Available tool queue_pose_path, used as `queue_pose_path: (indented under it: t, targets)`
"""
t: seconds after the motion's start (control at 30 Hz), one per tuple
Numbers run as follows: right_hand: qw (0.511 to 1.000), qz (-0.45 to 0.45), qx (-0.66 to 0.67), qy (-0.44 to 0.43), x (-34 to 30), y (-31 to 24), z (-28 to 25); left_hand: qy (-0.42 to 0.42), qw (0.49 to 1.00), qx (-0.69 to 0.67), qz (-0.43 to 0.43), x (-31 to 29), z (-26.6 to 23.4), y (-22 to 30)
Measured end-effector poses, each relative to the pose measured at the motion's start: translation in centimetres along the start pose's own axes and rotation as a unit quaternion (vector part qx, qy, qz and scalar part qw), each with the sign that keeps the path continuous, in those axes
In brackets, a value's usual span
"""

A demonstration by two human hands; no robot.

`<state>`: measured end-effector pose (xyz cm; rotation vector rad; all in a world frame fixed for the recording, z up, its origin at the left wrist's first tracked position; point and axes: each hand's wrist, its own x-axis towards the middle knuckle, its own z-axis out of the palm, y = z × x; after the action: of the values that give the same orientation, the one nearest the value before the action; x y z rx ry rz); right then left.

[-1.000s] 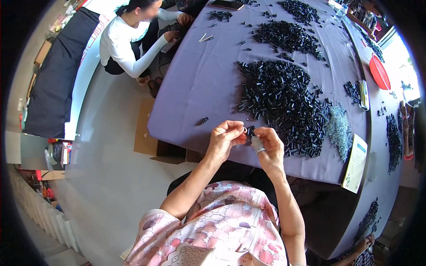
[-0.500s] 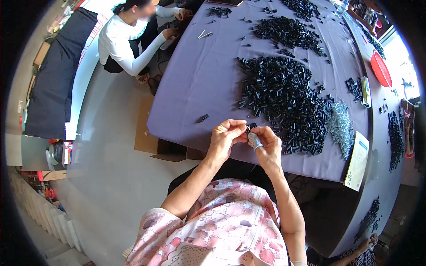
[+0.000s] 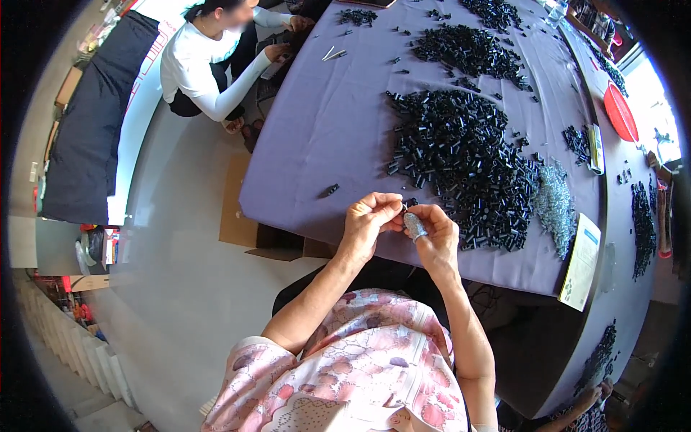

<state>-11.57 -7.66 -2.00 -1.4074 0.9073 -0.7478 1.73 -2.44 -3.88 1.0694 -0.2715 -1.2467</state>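
My left hand (image 3: pixel 366 222) and my right hand (image 3: pixel 440 236) meet just over the table's near edge, fingertips pinched together. A small black part (image 3: pixel 407 205) shows between them, mostly hidden by the fingers, so its exact shape is unclear. Both hands seem closed on it. One right-hand finger wears a silvery-grey wrap (image 3: pixel 414 225). Beyond my hands spreads a large pile of short black tubular pieces (image 3: pixel 450 144). To its right lies a heap of small, clear, shiny pieces (image 3: pixel 554 205). One black piece (image 3: pixel 330 189) lies alone to the left of my hands.
The pieces rest on a purple-grey cloth-covered table (image 3: pixel 309 137). A yellow-and-white booklet (image 3: pixel 580 263) lies at its right edge, with a red basket (image 3: pixel 620 111) farther off. An open cardboard box (image 3: pixel 239 216) stands below the left corner. A person in white sleeves (image 3: pixel 209 68) sits at far left.
My fingers have shifted slightly around the small black part, and less of it shows now. Both hands stay in nearly the same place.
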Motion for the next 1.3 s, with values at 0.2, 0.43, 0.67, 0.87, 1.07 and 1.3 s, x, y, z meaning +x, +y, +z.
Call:
queue_pose_path:
  t: [0.2,0.43,0.67,0.87,1.07,1.3]
  targets:
    - [1.000,-0.005,-0.025,0.003,-0.1,0.1,-0.3,-0.024,1.000,0.004,0.011,0.0,-0.1,-0.2]
    - [0.999,-0.026,-0.025,0.014,-0.2,0.0,-0.2,-0.042,0.998,0.014,0.042,-0.2,0.0,-0.4]
    - [0.993,-0.070,-0.093,0.015,0.0,-0.2,-0.3,-0.059,0.997,0.015,0.037,-0.1,0.0,-0.4]
    - [0.968,-0.171,-0.177,0.043,0.2,0.5,-0.3,-0.050,0.998,0.016,0.022,-0.2,0.3,0.3]
    - [0.976,-0.174,-0.134,-0.001,0.5,0.8,-0.9,-0.074,0.997,0.008,-0.016,0.1,-0.2,0.7]
    - [0.959,-0.190,-0.188,-0.092,1.1,-2.2,-1.0,-0.094,0.995,0.032,-0.026,-0.5,0.2,1.8]
